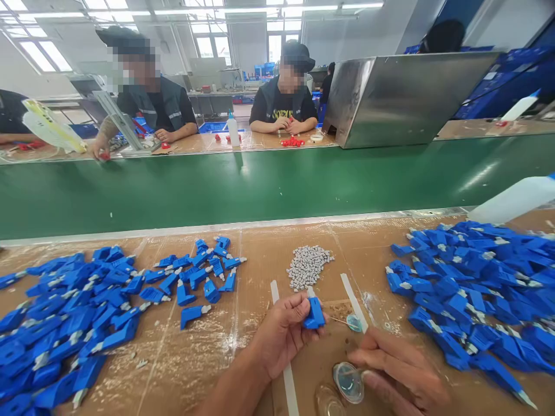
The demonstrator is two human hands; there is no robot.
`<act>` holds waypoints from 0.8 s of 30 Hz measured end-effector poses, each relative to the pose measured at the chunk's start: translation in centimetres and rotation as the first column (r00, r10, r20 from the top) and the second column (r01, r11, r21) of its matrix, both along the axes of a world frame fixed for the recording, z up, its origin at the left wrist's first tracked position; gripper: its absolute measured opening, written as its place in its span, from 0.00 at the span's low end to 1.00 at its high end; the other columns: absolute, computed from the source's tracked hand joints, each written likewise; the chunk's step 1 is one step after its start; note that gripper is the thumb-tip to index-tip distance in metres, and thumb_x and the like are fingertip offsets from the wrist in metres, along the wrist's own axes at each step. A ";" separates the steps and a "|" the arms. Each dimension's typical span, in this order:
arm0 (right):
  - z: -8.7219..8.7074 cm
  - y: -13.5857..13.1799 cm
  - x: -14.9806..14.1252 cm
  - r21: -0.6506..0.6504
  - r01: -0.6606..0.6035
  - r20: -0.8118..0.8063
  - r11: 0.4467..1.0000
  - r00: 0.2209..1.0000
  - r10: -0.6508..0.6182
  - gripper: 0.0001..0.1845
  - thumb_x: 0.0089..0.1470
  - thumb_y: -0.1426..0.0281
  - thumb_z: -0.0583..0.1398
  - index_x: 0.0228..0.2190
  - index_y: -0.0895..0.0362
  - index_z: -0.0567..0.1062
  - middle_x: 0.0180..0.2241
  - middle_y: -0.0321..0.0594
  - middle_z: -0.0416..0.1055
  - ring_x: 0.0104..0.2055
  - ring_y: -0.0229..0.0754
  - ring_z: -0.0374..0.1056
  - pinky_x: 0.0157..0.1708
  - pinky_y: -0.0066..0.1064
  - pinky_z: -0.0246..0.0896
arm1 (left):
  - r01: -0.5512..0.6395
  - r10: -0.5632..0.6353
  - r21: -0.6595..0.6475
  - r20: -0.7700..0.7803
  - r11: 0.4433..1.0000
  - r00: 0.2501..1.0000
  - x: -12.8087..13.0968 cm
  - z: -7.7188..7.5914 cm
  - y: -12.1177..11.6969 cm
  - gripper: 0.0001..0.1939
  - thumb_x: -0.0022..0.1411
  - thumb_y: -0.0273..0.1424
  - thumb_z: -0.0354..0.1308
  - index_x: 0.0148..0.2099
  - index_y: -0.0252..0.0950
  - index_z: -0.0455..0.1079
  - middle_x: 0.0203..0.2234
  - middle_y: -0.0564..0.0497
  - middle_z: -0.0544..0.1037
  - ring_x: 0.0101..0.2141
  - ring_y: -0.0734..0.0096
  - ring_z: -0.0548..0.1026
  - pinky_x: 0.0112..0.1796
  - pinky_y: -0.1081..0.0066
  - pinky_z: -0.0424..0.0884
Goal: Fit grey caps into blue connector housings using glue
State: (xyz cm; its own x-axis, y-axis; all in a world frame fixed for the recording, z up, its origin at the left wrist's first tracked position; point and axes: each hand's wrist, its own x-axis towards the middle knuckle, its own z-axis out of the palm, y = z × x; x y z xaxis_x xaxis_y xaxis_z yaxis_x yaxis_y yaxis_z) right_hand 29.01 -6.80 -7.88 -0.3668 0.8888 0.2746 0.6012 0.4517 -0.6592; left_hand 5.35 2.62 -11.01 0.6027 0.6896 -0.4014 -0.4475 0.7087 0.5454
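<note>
My left hand is closed around one blue plastic part, its pale tip pointing away from me. To the right, my right hand has its fingers pinched together; what they hold, if anything, is too small to make out. Just by those fingertips is a small clear round cup with bluish contents. A small bluish disc lies beyond the right fingers, with a thin stick beside it. Past my left hand, small grey pieces form a pile on the brown work surface.
Heaps of blue parts cover the left and right of the table. A white bottle leans at the right. Beyond runs a green conveyor belt; two people sit across it, near red parts and a metal housing.
</note>
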 end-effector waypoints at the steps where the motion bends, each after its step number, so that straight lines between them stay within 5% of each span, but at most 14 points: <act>1: -0.6 0.3 0.2 0.052 0.039 0.025 0.998 0.999 -0.040 0.14 0.71 0.65 0.59 0.53 0.44 0.80 0.40 0.42 0.85 0.44 0.53 0.83 0.41 0.37 0.79 | -0.021 0.021 -0.013 0.005 1.000 1.000 -0.1 0.1 0.1 0.22 0.52 0.40 0.80 0.39 0.29 0.78 0.30 0.44 0.82 0.26 0.74 0.79 0.26 0.81 0.72; 5: -2.6 4.1 0.6 0.105 0.172 0.075 0.979 0.981 -0.180 0.13 0.73 0.66 0.57 0.52 0.47 0.79 0.44 0.43 0.85 0.46 0.52 0.82 0.42 0.37 0.77 | -0.194 0.195 -0.056 0.020 0.979 0.981 -0.9 0.5 0.8 0.25 0.46 0.38 0.83 0.41 0.29 0.80 0.30 0.45 0.83 0.25 0.77 0.77 0.23 0.82 0.70; 11: -3.6 11.3 -1.6 0.015 0.019 0.163 1.000 0.986 -0.021 0.13 0.71 0.72 0.55 0.43 0.52 0.81 0.37 0.43 0.79 0.37 0.48 0.77 0.38 0.37 0.72 | -0.396 0.397 -0.065 0.001 0.916 0.918 -2.1 0.3 1.9 0.28 0.42 0.37 0.84 0.42 0.30 0.79 0.32 0.47 0.83 0.25 0.78 0.74 0.24 0.81 0.69; 18: -4.6 12.5 -3.0 -0.043 0.021 0.126 0.999 0.992 -0.016 0.10 0.70 0.70 0.58 0.37 0.54 0.79 0.36 0.41 0.74 0.35 0.47 0.71 0.36 0.36 0.62 | -0.372 0.374 -0.053 0.024 0.927 0.927 -1.8 0.2 1.7 0.26 0.45 0.38 0.82 0.40 0.31 0.76 0.31 0.49 0.80 0.26 0.78 0.73 0.25 0.80 0.67; 24: -3.7 12.4 -3.5 -0.214 0.061 -0.139 0.975 0.986 -0.092 0.17 0.68 0.56 0.61 0.33 0.54 0.80 0.33 0.41 0.72 0.35 0.46 0.67 0.36 0.35 0.64 | -0.339 0.339 0.016 0.019 0.941 0.941 -1.5 0.2 1.4 0.25 0.49 0.42 0.81 0.38 0.31 0.76 0.32 0.48 0.80 0.25 0.79 0.71 0.25 0.80 0.66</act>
State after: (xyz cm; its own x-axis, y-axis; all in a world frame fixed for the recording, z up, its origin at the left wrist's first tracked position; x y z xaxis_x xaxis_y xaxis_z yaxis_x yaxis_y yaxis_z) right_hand 25.51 5.61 -11.58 -0.2650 0.9559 0.1264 0.5184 0.2518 -0.8172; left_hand 3.86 3.97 -10.82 0.3383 0.8614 -0.3788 -0.6681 0.5033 0.5480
